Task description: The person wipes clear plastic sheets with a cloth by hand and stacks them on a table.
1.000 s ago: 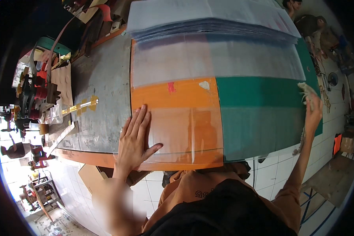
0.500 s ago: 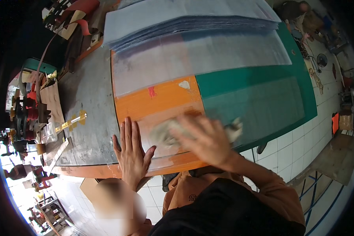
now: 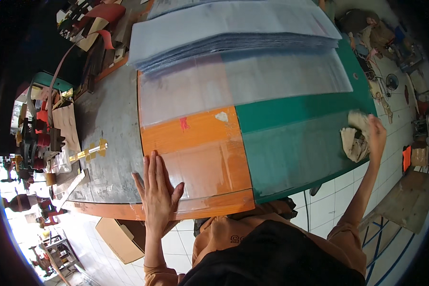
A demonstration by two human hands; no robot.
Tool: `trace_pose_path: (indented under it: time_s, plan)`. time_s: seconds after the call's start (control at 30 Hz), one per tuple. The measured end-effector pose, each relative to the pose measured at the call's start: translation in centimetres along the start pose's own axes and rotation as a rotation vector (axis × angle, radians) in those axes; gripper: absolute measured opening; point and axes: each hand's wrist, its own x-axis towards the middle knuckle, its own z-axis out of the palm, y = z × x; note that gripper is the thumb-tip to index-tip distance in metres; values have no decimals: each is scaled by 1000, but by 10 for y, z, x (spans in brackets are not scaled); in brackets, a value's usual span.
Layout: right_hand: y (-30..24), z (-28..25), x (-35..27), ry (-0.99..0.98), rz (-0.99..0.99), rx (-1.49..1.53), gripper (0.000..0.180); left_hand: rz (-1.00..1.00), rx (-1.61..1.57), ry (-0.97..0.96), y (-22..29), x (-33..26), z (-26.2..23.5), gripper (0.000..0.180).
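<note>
Right now the left hand point(image 3: 158, 195) lies flat with its fingers spread, palm pressed on the near corner of a clear plastic sheet point(image 3: 233, 138) that covers the orange and green panels of the counter point(image 3: 105, 138). Far out to the right, the right hand point(image 3: 374, 136) is closed around a crumpled beige cloth point(image 3: 355, 138), bunched in its grip and resting at the sheet's right end on the green panel. Judging by where the cloth sits, the wipe has reached the far right end of the sheet; whether the stretch between the two hands is fully cleaned cannot be told, though streaks show on the part over the orange panel just beyond the left hand's fingertips. Beyond both hands, a thick stack of similar sheets point(image 3: 233, 28) lies at the far side of the counter. Well to the left of the left hand stands a clutter of tools point(image 3: 38, 138).
</note>
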Motion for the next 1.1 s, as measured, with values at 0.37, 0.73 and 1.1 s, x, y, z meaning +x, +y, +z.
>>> trace_pose_path:
  time_s: [0.37,0.73,1.1]
  plan:
    - [-54,-4,-2,-445,-441,-398,49,160,-242,140,-7,28,-2,61]
    - [-66,-17,-7,-645,-397,-472,33,434,-589,495,-31,1,-8,19]
    - [-59,-46,-75,-196,-290,-559,25,592,-140,528,-55,-50,24,25]
